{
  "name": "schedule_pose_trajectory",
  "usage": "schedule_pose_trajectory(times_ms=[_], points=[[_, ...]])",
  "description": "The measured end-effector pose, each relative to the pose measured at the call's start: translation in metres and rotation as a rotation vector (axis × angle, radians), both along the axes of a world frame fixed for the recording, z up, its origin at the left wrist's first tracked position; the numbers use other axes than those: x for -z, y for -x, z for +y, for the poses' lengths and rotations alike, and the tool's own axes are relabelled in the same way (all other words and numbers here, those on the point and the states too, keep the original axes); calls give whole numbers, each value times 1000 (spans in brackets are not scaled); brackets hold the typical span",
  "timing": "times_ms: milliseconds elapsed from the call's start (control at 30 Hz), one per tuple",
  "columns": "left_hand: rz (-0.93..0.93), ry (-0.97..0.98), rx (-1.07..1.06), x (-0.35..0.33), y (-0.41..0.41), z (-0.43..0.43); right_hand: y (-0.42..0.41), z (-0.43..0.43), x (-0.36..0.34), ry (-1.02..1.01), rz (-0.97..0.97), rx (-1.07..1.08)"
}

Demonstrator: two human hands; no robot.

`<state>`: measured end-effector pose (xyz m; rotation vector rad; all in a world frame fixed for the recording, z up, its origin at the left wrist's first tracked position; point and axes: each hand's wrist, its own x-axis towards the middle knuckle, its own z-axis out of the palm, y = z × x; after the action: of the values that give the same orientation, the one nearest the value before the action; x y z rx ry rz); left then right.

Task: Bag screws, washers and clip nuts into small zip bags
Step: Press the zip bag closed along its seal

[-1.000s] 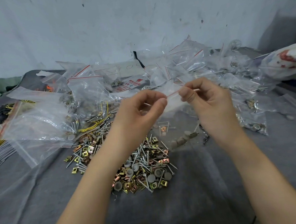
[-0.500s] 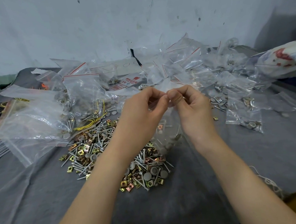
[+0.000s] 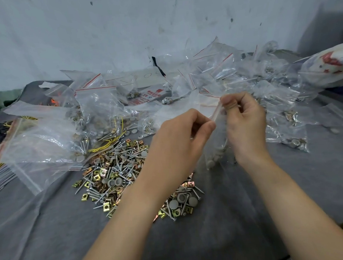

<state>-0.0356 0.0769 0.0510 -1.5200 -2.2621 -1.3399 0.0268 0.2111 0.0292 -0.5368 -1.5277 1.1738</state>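
Pinching the mouth of the small zip bag (image 3: 215, 145) from both ends, that's where we are; the left hand (image 3: 177, 143) has finger and thumb curled tight on the lower end of the red zip strip (image 3: 216, 112), the right hand (image 3: 246, 125) nips the upper end under its thumb, so both are closed on the bag and neither is free; the bag itself hangs in the air between the two wrists, above the grey cloth (image 3: 271, 194), with grey washers (image 3: 212, 161) and what looks like a screw shank bunched in its bottom; now the change: half a second ago the fingertips were pressed together at the middle of the strip, and a second ago they stood apart with it stretched level; here they've parted again, the right hand lifted so the strip slopes up toward it; I read that as a run of the fingers along the seal, which would mean this bag is filled and its closing is nearly done, though whether the zip is shut along its whole length I can't tell, it's too thin and blurred; below and left of the hands the loose pile (image 3: 113, 173) of screws, washers and brass-coloured clip nuts is large, so plenty of bagging is left; behind, by the wall, the heap of filled bags (image 3: 233, 73) is likely where this one goes; bigger clear bags (image 3: 37, 142) lie at the left
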Motion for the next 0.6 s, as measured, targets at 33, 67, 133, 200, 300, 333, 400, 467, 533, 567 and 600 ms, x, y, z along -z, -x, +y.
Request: schedule_pose_trajectory(times_ms=[33,67,133,200,300,333,400,467,533,567,600], points=[[-9,1,0,0,0,0,0,1,0,8,9,7],[-15,4,-4,-1,0,-1,1,1,1,15,15,12],[-9,12,-22,-1,0,-2,2,2,1,19,19,22],[-3,13,-35,-2,0,-2,3,2,2,26,23,23],[-27,14,-32,-4,4,-4,4,1,-1,11,16,-1],[-47,9,-20,-5,6,-5,4,0,-2,-4,6,-9],[-137,-50,-10,-9,10,-9,2,1,-7,-33,-3,-33],[-238,-145,-16,-13,17,-13,1,1,-11,-31,18,-98],[-292,-187,-49,-18,31,-17,0,3,-10,-30,18,-147],[-315,-191,-66,-20,39,-18,0,4,-8,-33,-11,-155],[-339,-209,-85,-23,47,-18,0,6,-4,-31,-55,-161]])
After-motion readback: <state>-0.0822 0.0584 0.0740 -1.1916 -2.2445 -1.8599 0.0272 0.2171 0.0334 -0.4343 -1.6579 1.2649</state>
